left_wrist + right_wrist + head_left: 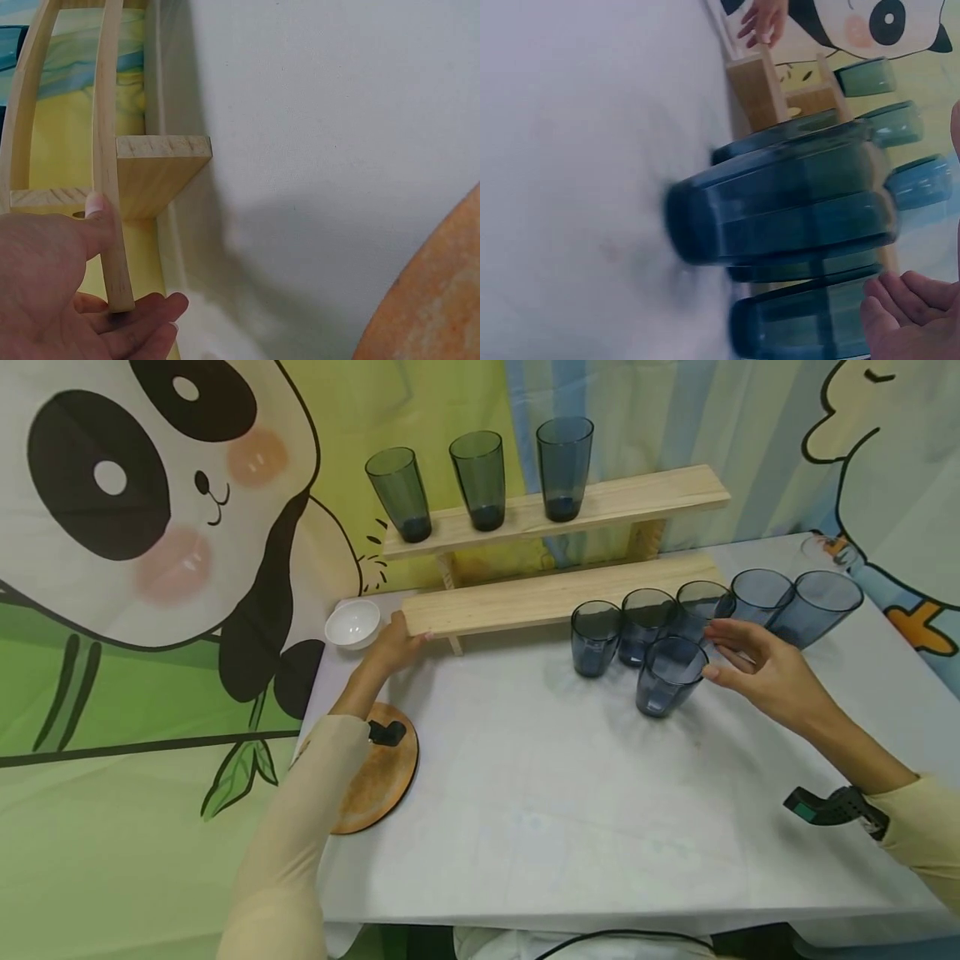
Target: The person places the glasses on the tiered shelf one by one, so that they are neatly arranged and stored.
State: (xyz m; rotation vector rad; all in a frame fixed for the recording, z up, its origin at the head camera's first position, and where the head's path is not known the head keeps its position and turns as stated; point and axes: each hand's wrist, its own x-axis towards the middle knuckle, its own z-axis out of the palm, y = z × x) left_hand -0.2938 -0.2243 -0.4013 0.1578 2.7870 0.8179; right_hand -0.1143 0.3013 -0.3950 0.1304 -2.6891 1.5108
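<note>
My left hand (393,647) grips the left end of the lower board of a two-tier wooden shelf (525,597); in the left wrist view the thumb lies on the board (111,165) and the fingers pass beneath it. My right hand (768,672) is beside the rim of a blue-tinted glass (663,685), its fingers loosely bent and not wrapped round it. That glass stands in front of a row of similar glasses, among them a left one (592,643) and a far right one (817,606). In the right wrist view the fingers (911,296) appear apart from the front glass (780,206).
Three tinted glasses stand on the upper board: left (405,502), middle (482,485) and right (564,468). A white bowl (352,625) sits left of the shelf. Under the left forearm lies a round wooden board (386,768). A patterned curtain (450,402) hangs behind the table (562,827).
</note>
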